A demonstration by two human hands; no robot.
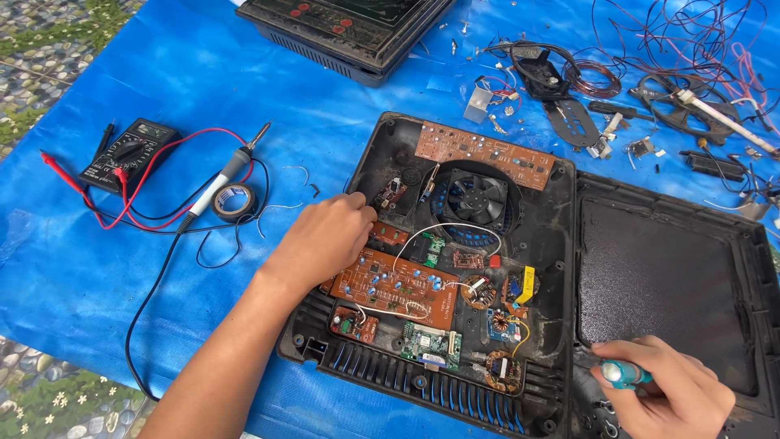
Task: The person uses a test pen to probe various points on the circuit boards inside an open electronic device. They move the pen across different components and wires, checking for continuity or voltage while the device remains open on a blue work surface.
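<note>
Head view: the left hand (325, 240) rests on the open casing (544, 244), fingers curled and pressed to the top left corner of the big orange board (390, 284); whether it pinches anything there cannot be told. The right hand (670, 394), at 5 o'clock in the frame, is closed round a screwdriver (624, 374) with a teal handle, low by the casing's right edge. The fan (477, 197) sits at 1 o'clock from the left hand, with a long brown board (485, 153) above it. The black lid (666, 284) lies at 3 o'clock, touching the casing. On the blue tarp (203, 73), at 9 o'clock, lie a multimeter (130, 153), a soldering iron (223, 177) and a tape roll (234, 202). Loose wires (674, 49) spread at 1 o'clock.
</note>
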